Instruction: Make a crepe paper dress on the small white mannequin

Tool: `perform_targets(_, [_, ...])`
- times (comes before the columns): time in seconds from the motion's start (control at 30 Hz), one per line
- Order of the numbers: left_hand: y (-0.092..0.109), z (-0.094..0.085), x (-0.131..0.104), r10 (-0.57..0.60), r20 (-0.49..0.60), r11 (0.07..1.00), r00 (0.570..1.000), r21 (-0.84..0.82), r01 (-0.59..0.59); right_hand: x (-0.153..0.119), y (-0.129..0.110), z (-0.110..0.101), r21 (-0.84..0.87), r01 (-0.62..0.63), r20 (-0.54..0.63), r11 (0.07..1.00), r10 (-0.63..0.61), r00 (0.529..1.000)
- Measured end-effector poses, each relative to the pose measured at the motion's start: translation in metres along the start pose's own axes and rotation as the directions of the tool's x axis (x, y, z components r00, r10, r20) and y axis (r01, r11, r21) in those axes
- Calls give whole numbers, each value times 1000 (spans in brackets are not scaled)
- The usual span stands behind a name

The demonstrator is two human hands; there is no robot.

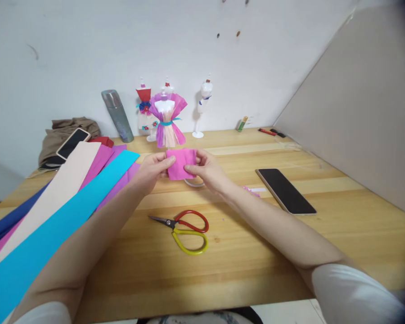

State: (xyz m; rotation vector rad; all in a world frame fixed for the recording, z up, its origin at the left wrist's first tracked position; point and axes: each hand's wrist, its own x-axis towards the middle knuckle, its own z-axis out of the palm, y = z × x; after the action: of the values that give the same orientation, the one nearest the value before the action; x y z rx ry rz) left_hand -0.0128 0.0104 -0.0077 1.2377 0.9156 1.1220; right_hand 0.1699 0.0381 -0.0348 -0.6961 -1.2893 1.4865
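A small pink piece of crepe paper (179,165) is held up above the table between both hands. My left hand (154,168) pinches its left edge, thumb in front. On the right edge, my right hand (207,170) grips it with the thumb across the front and fingers behind. Just beyond stands a small dress form (165,118) in a pink, purple and cream paper dress with a blue sash. Scissors (178,228) with one red and one yellow handle lie on the table nearer to me. Part of a white ring (195,184) shows beneath the paper.
Long crepe paper strips (70,198) cover the left side. A dark phone (286,191) lies at the right, near pink scraps (251,191). Along the wall stand a flask (118,116), more dress forms (205,101) and a small green tube (242,124).
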Motion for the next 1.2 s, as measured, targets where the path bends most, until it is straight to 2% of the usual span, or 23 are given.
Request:
perform_targets(0.1, [2, -4, 0, -26, -2, 999, 1000, 23, 26, -2, -5, -1, -75, 26, 56, 997, -21, 998])
perform_targets(0.23, [2, -6, 0, -61, 29, 986, 998, 159, 56, -3, -9, -2, -134, 65, 152, 989, -44, 987])
perform_targets(0.3, [0, -4, 0, -65, 12, 982, 998, 177, 62, -2, -10, -3, -111, 89, 86, 990, -80, 993])
perform_targets(0.37, [-2, -1, 0, -27, -41, 994, 999, 106, 32, -2, -11, -5, -43, 80, -31, 996, -81, 996])
perform_targets(0.43, [-5, 2, 1, 13, -108, 1000, 994, 8, -12, -1, -11, -5, 57, 11, -111, 998, -5, 994])
perform_targets(0.5, [-6, 4, 2, 53, -178, 996, 983, -63, -66, -1, -12, -5, 148, -104, -118, 983, 122, 986])
perform_targets(0.57, [-7, 5, 3, 95, -237, 988, 967, -96, -121, 0, -13, -5, 184, -237, -61, 954, 252, 966])
perform_targets(0.67, [-8, 6, 4, 160, -303, 973, 939, -112, -201, 0, -14, -6, 119, -391, 69, 913, 385, 920])
perform_targets(0.77, [-7, 9, 3, 183, -332, 965, 926, -118, -233, -3, -14, -5, -4, -445, 196, 895, 437, 878])
perform_targets(0.83, [-8, 11, 1, 191, -311, 965, 931, -112, -236, -5, -13, -3, -42, -371, 203, 928, 372, 906])
perform_targets(0.93, [-12, 15, -1, 213, -251, 965, 944, -97, -243, -9, -13, 2, -68, -118, 111, 991, 125, 986])
perform_targets(1.0, [-15, 17, -2, 215, -230, 966, 949, -93, -241, -10, -13, 5, -92, 8, 56, 996, -3, 998])
perform_targets(1.07, [-16, 17, -3, 207, -216, 969, 954, -89, -231, -9, -15, 5, -104, 57, 12, 993, -56, 998])
perform_targets(1.2, [-11, 16, -4, 170, -178, 981, 969, -64, -184, -9, -21, 5, -143, 59, -22, 988, -62, 998])
